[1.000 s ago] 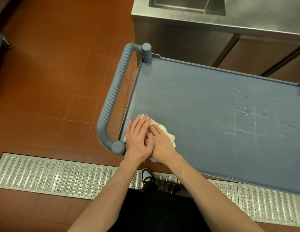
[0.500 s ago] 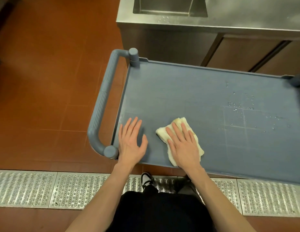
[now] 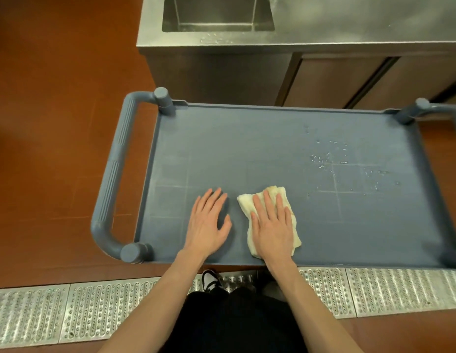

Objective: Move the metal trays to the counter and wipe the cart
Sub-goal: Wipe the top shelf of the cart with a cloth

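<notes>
Cart (image 3: 272, 149) beside the steel surface (image 3: 349, 21), with water droplets (image 3: 331, 159) toward its right end. Cloth (image 3: 269, 220) near the cart's front edge, pressed flat under the right hand (image 3: 272, 228); left hand (image 3: 209, 222) flat, fingers spread, just left of the cloth.

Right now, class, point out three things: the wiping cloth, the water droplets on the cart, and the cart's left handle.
cloth (image 3: 247, 200), head view, bare corner beyond the fingers.
water droplets (image 3: 328, 159), head view, middle of the wet patch.
cart's left handle (image 3: 113, 174), head view, ribbed middle of the bar.
</notes>
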Available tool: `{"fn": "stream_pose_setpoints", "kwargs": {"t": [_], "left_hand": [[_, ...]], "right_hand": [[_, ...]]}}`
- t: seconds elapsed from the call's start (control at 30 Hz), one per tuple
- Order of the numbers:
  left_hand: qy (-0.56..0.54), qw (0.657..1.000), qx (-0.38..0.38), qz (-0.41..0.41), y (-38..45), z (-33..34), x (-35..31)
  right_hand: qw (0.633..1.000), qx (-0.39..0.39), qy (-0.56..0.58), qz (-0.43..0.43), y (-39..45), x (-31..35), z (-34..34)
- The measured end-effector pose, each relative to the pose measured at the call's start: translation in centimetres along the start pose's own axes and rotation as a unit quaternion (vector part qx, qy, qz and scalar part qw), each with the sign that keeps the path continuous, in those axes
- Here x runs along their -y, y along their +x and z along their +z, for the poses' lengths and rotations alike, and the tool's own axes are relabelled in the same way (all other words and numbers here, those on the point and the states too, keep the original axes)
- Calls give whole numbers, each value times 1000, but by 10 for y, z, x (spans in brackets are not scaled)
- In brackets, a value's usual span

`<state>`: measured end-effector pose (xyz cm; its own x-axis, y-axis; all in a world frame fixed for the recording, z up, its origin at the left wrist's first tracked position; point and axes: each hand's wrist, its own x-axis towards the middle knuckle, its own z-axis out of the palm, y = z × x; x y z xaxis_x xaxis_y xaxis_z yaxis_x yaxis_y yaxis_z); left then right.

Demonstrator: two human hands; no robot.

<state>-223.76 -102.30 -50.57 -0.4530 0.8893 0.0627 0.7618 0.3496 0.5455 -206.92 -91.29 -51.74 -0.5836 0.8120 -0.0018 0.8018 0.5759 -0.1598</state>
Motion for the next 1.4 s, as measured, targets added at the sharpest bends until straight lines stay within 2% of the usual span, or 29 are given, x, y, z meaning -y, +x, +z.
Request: {"fn": "stream_pose_setpoints", "kwargs": {"t": [0.27, 0.7, 0.93, 1.4], "left_hand": [[-25, 999, 37, 23, 33, 50, -66], [4, 998, 65, 26, 59, 99, -122], [22, 996, 63, 56, 67, 120, -148], [35, 997, 14, 68, 68, 133, -154]], "right_hand": [[1000, -15, -15, 4, 6, -52, -9], [998, -24, -22, 46, 14, -134, -23], [995, -38, -20, 87, 16, -178, -28], [981, -59, -5, 183, 18, -272, -50]]}}
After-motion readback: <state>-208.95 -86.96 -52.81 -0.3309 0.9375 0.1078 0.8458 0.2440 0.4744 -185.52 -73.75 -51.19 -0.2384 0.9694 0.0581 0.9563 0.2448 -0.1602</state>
